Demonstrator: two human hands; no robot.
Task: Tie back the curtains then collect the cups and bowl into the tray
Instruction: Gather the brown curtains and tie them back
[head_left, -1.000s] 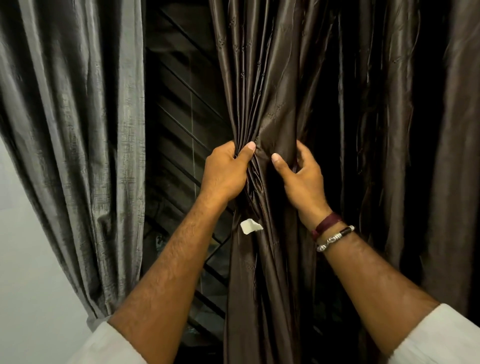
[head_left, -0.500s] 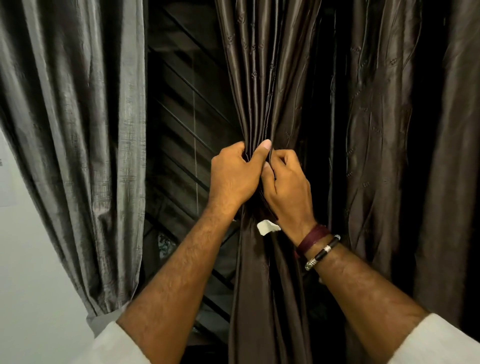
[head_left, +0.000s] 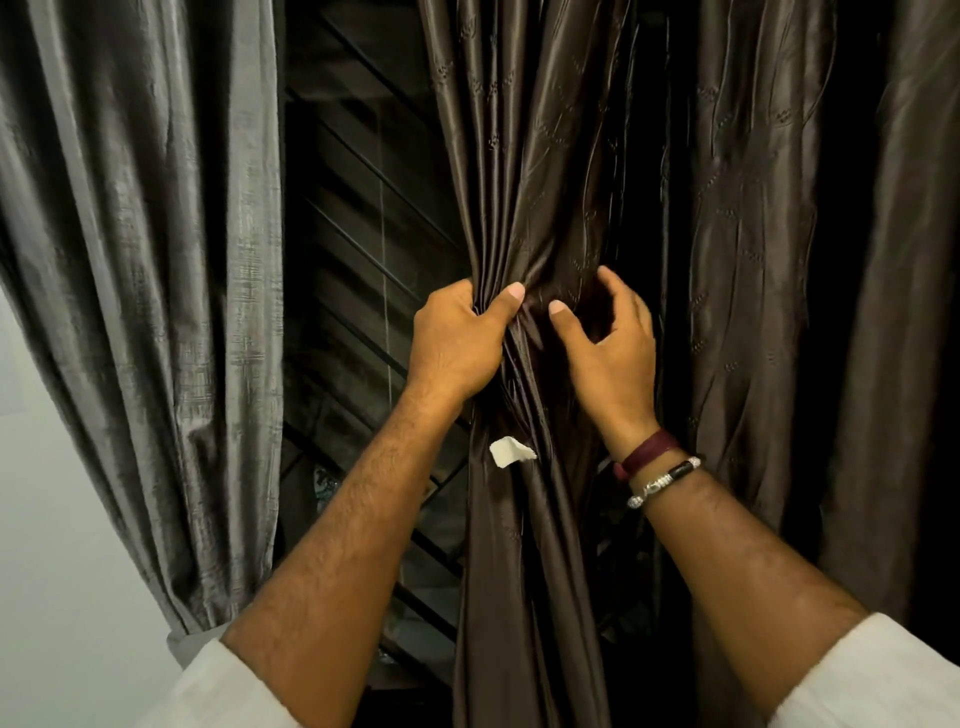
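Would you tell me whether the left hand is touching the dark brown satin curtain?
Touching: the head view shows the left hand gripping the dark brown satin curtain.

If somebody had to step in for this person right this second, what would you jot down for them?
Left hand: firm grip on the gathered brown curtain.
Right hand: fingers spread against the bunch, no grip visible.
A white tag hangs below the hands.
Grey curtain on the left hangs loose.
Done: brown curtain bunched, no tie visible.
Left: tie both curtains; cups, bowl and tray are out of view.
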